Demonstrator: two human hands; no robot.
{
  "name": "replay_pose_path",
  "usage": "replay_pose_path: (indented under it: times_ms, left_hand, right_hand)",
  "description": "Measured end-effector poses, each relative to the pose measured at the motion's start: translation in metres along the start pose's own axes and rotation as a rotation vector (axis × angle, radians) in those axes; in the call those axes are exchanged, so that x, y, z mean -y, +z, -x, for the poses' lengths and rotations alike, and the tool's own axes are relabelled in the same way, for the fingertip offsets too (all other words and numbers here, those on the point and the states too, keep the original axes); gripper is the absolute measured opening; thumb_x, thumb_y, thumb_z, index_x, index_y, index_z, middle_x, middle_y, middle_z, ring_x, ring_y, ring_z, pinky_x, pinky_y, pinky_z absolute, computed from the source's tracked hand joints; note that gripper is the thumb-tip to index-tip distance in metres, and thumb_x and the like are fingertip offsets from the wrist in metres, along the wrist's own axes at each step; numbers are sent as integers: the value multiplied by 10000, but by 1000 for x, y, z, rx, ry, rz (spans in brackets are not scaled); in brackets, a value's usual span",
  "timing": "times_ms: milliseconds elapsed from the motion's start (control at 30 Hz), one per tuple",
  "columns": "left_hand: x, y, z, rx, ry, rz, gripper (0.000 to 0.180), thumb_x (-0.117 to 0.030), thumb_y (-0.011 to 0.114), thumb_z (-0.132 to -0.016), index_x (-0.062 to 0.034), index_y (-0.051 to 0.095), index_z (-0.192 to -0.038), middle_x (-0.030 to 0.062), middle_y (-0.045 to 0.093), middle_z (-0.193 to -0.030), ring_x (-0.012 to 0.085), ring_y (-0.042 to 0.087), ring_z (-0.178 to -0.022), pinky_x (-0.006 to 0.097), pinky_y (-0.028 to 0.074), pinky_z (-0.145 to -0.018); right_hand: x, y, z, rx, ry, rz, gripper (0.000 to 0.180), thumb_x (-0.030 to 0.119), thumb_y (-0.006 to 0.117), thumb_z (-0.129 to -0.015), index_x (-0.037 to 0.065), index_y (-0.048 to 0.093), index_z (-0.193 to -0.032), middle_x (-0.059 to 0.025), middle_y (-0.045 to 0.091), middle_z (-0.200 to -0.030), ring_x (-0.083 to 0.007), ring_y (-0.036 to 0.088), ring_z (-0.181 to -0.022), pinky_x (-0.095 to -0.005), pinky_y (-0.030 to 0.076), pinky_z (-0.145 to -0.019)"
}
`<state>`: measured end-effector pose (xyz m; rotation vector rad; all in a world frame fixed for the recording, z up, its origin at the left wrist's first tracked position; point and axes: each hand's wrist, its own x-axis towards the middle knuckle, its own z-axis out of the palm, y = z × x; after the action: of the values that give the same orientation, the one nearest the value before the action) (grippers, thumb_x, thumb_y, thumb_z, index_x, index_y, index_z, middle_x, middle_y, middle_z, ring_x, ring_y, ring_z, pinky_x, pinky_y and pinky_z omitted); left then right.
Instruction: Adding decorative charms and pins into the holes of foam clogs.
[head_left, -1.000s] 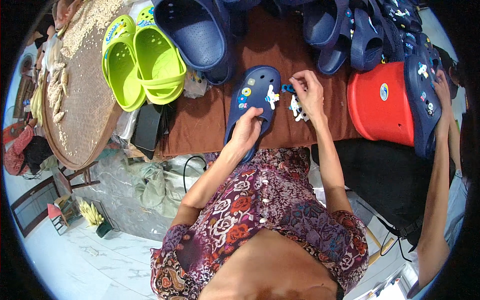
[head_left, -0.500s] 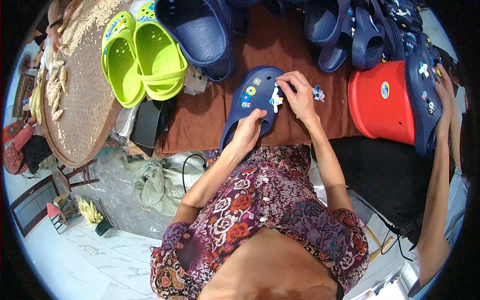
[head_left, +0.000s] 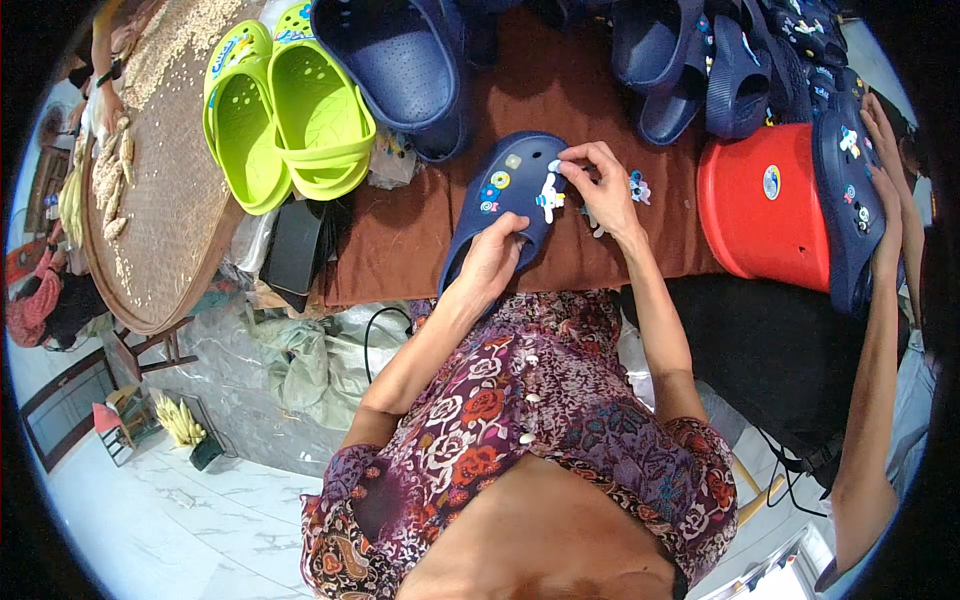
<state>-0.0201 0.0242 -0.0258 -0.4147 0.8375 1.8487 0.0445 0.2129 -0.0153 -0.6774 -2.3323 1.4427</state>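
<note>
A navy blue clog [head_left: 522,190] lies tilted in front of me, its toe pointing away. My left hand [head_left: 490,252] is closed around its near opening, thumb pressed on the upper. Over the toe, my right hand [head_left: 608,203] pinches a small white piece with thumb and fingertips, apparently part of a charm. Beside it a white cartoon charm [head_left: 548,198] is fixed to the upper, along with a yellow-ringed charm [head_left: 499,180] and others. On the brown cloth [head_left: 400,240], another cartoon charm [head_left: 638,187] rests right of my hand; a further white piece shows partly below my palm.
Lime green clogs [head_left: 318,125] and larger navy clogs [head_left: 395,65] stand at the far left; navy footwear [head_left: 655,50] is piled far right. A co-worker's hands [head_left: 882,205] hold a decorated navy clog [head_left: 848,215] against a red bucket [head_left: 765,200]. A woven tray [head_left: 165,210] holds pale kernels.
My right hand has shifted slightly, and a white piece now shows at its fingertips and another below the palm. The co-worker's upper hand has moved onto the other clog's toe.
</note>
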Motion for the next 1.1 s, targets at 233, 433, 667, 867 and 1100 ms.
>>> replay_pose_path:
  times_ms: [233, 433, 667, 867, 1100]
  left_hand:
    - [0, 0, -1, 29, -13, -12, 212, -23, 613, -841, 15, 598, -1050, 48, 625, -1047, 155, 579, -980, 313, 439, -932]
    - [11, -10, -1, -7, 9, -108, 255, -35, 595, -856, 36, 588, -1101, 76, 633, -1081, 180, 589, -1017, 348, 447, -951]
    - [7, -12, 0, -3, -25, -122, 162, -32, 626, -864, 8, 617, -1020, 51, 636, -981, 144, 600, -925, 306, 477, -889]
    - [5, -8, 5, -7, -32, -180, 183, -6, 592, -870, 54, 609, -1042, 86, 639, -1066, 177, 598, -987, 327, 462, -931]
    - [5, -9, 9, -47, -44, -201, 161, 3, 617, -831, 33, 629, -989, 73, 652, -975, 168, 614, -917, 328, 494, -861]
  right_hand:
    - [-6, -1, -5, 26, 42, 0, 165, 144, 743, -838, 21, 685, -932, -49, 603, -966, -144, 599, -857, -287, 502, -758]
    - [-19, -4, -17, 70, 182, -39, 364, 126, 752, -812, 45, 617, -1140, -92, 615, -1011, -201, 598, -955, -338, 492, -876]
    - [-17, -15, -31, 359, 265, -256, 566, 110, 752, -809, 32, 485, -1303, -135, 597, -1183, -218, 562, -1130, -349, 466, -978]
    - [-19, -16, -40, 407, 239, -184, 547, 75, 748, -800, 33, 486, -1278, -96, 591, -1134, -194, 558, -1086, -330, 469, -963]
    - [-20, -23, -39, 492, 177, -169, 553, 71, 757, -781, 36, 506, -1273, -67, 591, -1116, -166, 553, -1032, -314, 473, -930]
